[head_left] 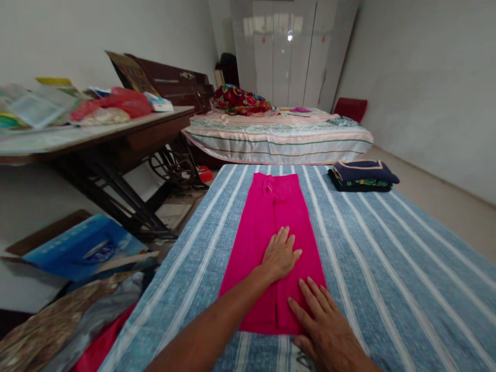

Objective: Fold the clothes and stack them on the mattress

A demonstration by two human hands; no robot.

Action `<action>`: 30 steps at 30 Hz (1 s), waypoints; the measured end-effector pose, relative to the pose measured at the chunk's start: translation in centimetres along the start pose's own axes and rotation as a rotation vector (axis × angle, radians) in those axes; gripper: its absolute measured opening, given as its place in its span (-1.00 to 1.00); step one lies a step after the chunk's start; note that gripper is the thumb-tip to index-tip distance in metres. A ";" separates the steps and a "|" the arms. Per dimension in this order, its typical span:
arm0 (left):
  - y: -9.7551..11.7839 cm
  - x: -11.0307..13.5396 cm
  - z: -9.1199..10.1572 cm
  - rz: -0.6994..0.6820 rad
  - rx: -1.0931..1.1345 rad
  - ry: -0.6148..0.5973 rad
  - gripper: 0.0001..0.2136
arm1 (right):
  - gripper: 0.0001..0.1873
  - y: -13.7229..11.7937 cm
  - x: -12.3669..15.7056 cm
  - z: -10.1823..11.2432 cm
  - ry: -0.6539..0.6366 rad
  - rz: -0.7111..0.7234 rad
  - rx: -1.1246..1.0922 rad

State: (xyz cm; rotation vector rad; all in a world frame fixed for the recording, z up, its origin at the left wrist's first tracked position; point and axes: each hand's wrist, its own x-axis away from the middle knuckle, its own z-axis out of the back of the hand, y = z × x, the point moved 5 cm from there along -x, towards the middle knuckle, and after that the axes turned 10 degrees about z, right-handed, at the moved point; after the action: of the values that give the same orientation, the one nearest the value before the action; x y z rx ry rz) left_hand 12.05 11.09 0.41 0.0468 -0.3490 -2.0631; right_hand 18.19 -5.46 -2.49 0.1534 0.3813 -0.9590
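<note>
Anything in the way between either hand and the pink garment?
Nothing visible: the left hand lies directly on the pink garment, the right hand touches its near right part, and the folded stack sits apart.

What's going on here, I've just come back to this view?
A person has both bare hands palm down on pink trousers, which lie flat on a blue striped sheet, waist end away from the person. The left hand rests around the middle of them, and the right hand is nearer the leg ends, at the right edge. Neither hand is gripping the cloth. A stack of folded dark clothes sits farther off to the right.
</note>
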 end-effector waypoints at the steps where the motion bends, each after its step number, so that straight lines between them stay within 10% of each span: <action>1: 0.1 0.7 -0.2 -0.008 0.002 0.002 -0.49 | -0.23 -0.2 0.1 -0.1 0.012 0.017 0.024; 11: 0.4 6.4 -0.9 -0.055 -0.025 -0.020 -0.52 | -0.60 -1.7 2.2 1.3 0.203 0.266 0.180; 18: -0.3 9.6 -1.6 -0.098 0.008 -0.022 -0.52 | -0.58 0.1 3.2 2.0 0.205 0.053 0.112; 26: -0.5 10.3 -1.1 -0.056 0.040 -0.068 -0.47 | -0.60 0.4 3.7 2.0 0.163 0.148 0.155; 30: -1.9 6.9 1.7 0.076 0.118 0.023 -0.57 | -0.67 1.6 2.7 2.9 0.162 0.069 0.040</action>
State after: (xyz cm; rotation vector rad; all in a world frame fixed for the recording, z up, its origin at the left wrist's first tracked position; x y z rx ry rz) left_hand 6.70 6.44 2.31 0.1273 -0.4518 -1.9641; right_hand 21.58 -7.48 -0.89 0.2799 0.5033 -0.8887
